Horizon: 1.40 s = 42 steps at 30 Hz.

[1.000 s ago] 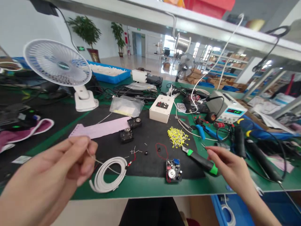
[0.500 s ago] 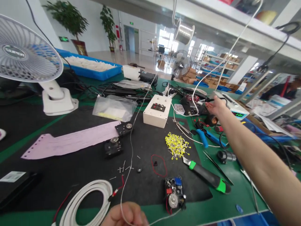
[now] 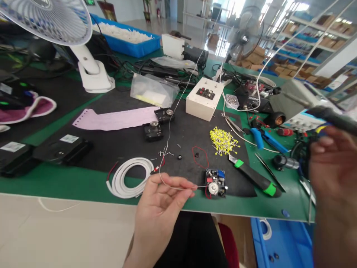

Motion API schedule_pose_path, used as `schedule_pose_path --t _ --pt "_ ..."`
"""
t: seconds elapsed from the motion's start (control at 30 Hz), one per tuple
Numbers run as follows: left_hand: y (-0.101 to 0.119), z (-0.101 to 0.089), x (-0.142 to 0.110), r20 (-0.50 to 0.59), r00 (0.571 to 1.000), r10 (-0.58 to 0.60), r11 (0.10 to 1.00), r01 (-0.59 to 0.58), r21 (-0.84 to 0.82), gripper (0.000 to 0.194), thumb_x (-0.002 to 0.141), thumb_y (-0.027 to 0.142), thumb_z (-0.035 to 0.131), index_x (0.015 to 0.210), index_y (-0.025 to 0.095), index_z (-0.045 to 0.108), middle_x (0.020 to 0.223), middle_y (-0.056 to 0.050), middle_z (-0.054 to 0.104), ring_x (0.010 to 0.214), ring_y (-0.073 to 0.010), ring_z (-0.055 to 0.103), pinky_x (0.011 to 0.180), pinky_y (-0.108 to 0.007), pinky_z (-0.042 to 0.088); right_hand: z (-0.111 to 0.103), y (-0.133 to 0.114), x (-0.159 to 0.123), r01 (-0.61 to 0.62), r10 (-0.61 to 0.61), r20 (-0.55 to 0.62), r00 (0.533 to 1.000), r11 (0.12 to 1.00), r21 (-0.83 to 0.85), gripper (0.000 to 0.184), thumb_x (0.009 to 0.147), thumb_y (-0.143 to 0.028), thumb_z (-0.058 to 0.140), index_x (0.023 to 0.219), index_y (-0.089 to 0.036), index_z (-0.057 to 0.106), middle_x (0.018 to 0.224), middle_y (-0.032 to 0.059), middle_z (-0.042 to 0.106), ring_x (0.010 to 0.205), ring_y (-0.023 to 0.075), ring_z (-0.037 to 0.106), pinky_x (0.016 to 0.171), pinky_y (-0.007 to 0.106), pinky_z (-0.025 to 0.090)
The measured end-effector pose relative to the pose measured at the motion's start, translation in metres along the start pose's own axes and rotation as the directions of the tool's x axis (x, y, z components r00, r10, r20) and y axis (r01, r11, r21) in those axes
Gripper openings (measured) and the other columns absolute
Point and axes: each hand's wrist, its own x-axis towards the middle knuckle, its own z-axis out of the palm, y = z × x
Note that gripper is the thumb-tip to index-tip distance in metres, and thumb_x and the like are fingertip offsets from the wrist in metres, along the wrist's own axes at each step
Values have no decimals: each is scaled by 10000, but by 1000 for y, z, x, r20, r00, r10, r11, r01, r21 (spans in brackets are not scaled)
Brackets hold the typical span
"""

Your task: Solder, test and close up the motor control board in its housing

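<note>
My left hand point(image 3: 163, 201) is at the table's front edge and pinches a thin solder wire point(image 3: 169, 134) between thumb and fingers. The wire's free end reaches right to a small circuit board point(image 3: 214, 183) on the black mat point(image 3: 125, 145). My right hand point(image 3: 331, 167) is raised at the far right, blurred, with its fingers curled around the dark handle of a soldering iron point(image 3: 333, 117) whose tip points left. A coiled white cable point(image 3: 126, 180) lies just left of my left hand.
On the mat lie a pile of yellow parts point(image 3: 223, 141), a green-handled knife point(image 3: 255, 178), a white switch box point(image 3: 205, 98), two black modules point(image 3: 153, 131) and a pink paper strip point(image 3: 117, 119). A white fan point(image 3: 89, 74) stands back left, blue pliers point(image 3: 262, 137) at right.
My right hand has come back from the far bench, now holding the soldering iron at the right. My left hand rose into view, bringing the wire's end to the circuit board.
</note>
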Motion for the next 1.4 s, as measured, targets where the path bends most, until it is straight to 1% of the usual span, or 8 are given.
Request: schedule_pose_path --t 0.07,0.13,0.2,0.27,0.53,0.63,0.73,1.4 --pt "0 2 -5 -25 998 50 998 -49 26 357 900 139 788 1034 275 486 889 26 793 828 -203 817 747 -315 700 5 -13 -60 -270 314 -51 948 878 394 517 1036 -445 395 1453 -243 626 1067 176 614 754 283 605 522 392 369" --pt "-2 3 -12 -51 994 93 994 -90 63 361 900 113 779 1043 274 489 893 28 796 816 -194 818 760 -312 700 16 -16 -105 -345 420 -7 907 754 559 343 1011 -365 439 1158 -261 731 704 54 483 512 205 417 482 347 317" --pt "-5 4 -19 -73 989 129 988 -122 93 358 904 101 773 1049 269 491 898 26 797 828 -187 818 788 -309 698 29 -12 -133 -361 441 16 897 712 602 228 988 -327 471 957 -281 692 669 24 455 468 180 369 472 318 313" --pt "-9 6 -25 -102 980 173 981 -161 110 354 908 101 770 1053 265 492 891 26 796 839 -180 817 798 -300 693 39 -5 -145 -357 439 -5 899 738 573 188 962 -327 483 931 -284 663 757 37 506 473 177 399 465 317 334" --pt "-17 11 -31 -143 960 242 961 -217 174 357 899 62 781 1055 247 518 895 16 808 837 -166 818 756 -239 677 50 0 -143 -288 414 -94 905 762 580 158 906 -284 552 750 -260 545 840 38 510 472 167 490 389 327 365" --pt "-18 11 -29 -121 955 271 951 -246 186 374 885 23 779 1051 241 525 900 12 814 830 -172 822 738 -233 679 53 6 -142 -171 317 -134 939 766 619 122 840 -259 583 720 -237 582 758 22 565 419 160 511 321 304 384" --pt "-20 11 -28 -102 948 302 943 -281 180 400 874 -13 772 1065 234 522 906 3 818 839 -178 825 734 -228 682 55 11 -141 -40 214 -151 965 688 725 65 733 -210 604 687 -182 640 681 11 641 354 171 520 259 288 387" --pt "-22 12 -27 -81 942 326 930 -304 205 418 872 -44 757 1074 225 510 928 -9 817 847 -163 822 711 -178 657 57 9 -141 -32 195 -140 971 682 730 109 734 -142 582 678 -146 674 663 32 687 333 188 548 249 281 429"
